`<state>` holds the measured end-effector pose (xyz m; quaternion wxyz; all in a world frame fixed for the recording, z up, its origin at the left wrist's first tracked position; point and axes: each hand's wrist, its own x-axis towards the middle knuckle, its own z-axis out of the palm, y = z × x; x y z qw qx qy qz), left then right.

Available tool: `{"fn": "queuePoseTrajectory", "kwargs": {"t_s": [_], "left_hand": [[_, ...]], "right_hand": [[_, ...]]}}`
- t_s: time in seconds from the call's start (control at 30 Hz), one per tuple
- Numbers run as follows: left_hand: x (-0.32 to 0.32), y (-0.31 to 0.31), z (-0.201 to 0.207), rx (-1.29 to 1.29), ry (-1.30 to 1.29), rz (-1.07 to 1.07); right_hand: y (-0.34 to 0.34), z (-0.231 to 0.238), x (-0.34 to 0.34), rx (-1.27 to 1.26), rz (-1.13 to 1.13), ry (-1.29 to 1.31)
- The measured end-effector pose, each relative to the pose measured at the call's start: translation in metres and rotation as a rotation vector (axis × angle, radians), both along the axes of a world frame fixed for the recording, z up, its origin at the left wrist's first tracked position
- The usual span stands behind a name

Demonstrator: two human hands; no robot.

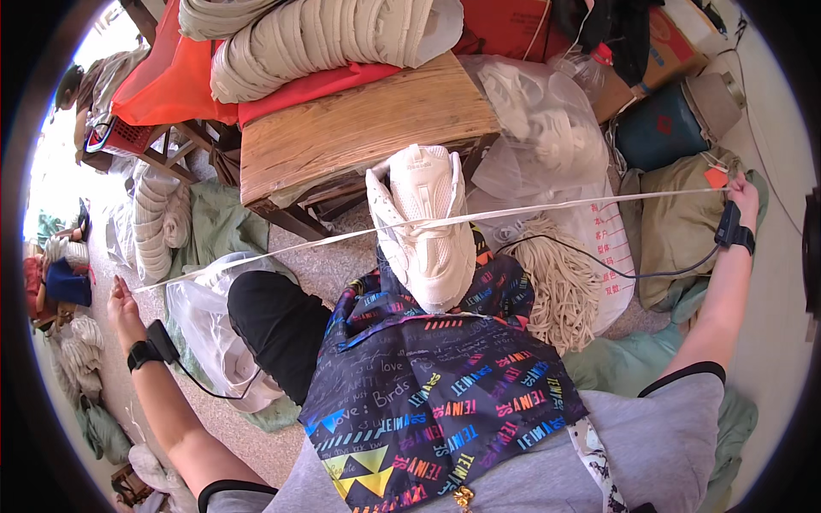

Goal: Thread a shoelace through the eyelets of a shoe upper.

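A cream sneaker rests at my lap, its toe pointing toward me and its heel end against the wooden bench. One long flat white shoelace runs across the front of the tongue, pulled nearly straight out to both sides. At the far left my left hand grips one end, arm stretched wide. The other end is pinched in my right hand, raised at the far right. Each wrist wears a black strapped device with a cable. A patterned dark apron covers my lap beneath the shoe.
Stacked cream shoe uppers lie on red cloth atop the wooden bench. A bundle of laces hangs right of the shoe, beside a white sack. Clear plastic bags and a blue-green cylinder stand behind.
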<state>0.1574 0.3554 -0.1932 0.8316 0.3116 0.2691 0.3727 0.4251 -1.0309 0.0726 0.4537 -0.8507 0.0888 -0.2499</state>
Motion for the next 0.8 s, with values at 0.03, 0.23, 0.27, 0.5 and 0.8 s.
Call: {"fn": "queuePoseTrajectory", "kwargs": {"t_s": [0.03, 0.23, 0.27, 0.5, 0.8], "left_hand": [[0.143, -0.038, 0.003, 0.193, 0.115, -0.189], [0.138, -0.352, 0.043, 0.432, 0.409, -0.538], [0.132, -0.401, 0.059, 0.421, 0.4, -0.647], [0.137, -0.582, 0.076, 0.555, 0.129, -1.011], [0.128, -0.615, 0.067, 0.705, 0.33, -1.127]], "right_hand": [[-0.058, -0.013, -0.117, 0.016, -0.183, -0.014], [0.17, -0.127, -0.029, 0.74, -0.042, 0.264], [0.256, -0.127, -0.032, 0.697, 0.045, 0.301], [0.491, -0.168, -0.093, 0.485, 0.725, 0.657], [0.525, -0.181, -0.102, 0.212, 0.83, 0.513]]}}
